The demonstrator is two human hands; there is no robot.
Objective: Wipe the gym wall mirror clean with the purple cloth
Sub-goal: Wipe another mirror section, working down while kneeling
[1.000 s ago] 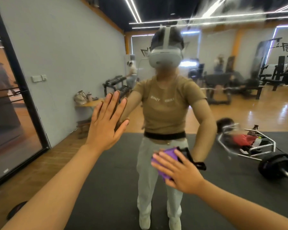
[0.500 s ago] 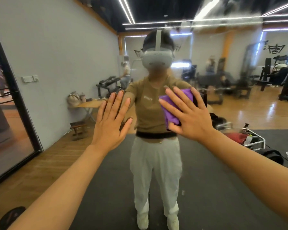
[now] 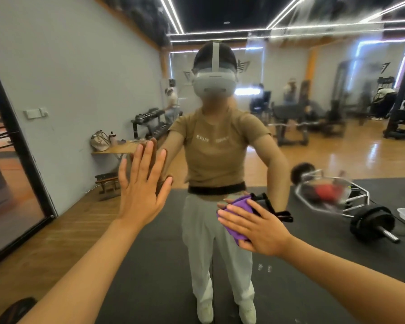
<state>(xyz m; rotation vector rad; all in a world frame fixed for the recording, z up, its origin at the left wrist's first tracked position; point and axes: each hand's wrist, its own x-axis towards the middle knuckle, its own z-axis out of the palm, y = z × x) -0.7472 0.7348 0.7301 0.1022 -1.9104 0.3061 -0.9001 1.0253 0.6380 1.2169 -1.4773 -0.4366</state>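
Observation:
The gym wall mirror point(image 3: 313, 160) fills nearly the whole head view and reflects me and the gym behind. My left hand point(image 3: 142, 190) lies flat against the glass at centre left, fingers straight and spread. Lower and to the right, my right hand point(image 3: 255, 224) presses the bunched purple cloth point(image 3: 237, 208) onto the glass with straight fingers. The cloth shows above and left of the fingers; the rest is under my palm. Smeary haze shows on the glass at the upper right, and a few small marks sit below my right hand.
The mirror's black frame edge point(image 3: 21, 146) runs down the left side. The reflection shows a barbell point(image 3: 372, 224) on a black floor mat, a small table with a bag point(image 3: 99, 141), a dumbbell rack and people among machines far back.
My right hand has swept the purple cloth down the glass from chest height to hip height, after going up half a second earlier. My left hand stays flat on the mirror.

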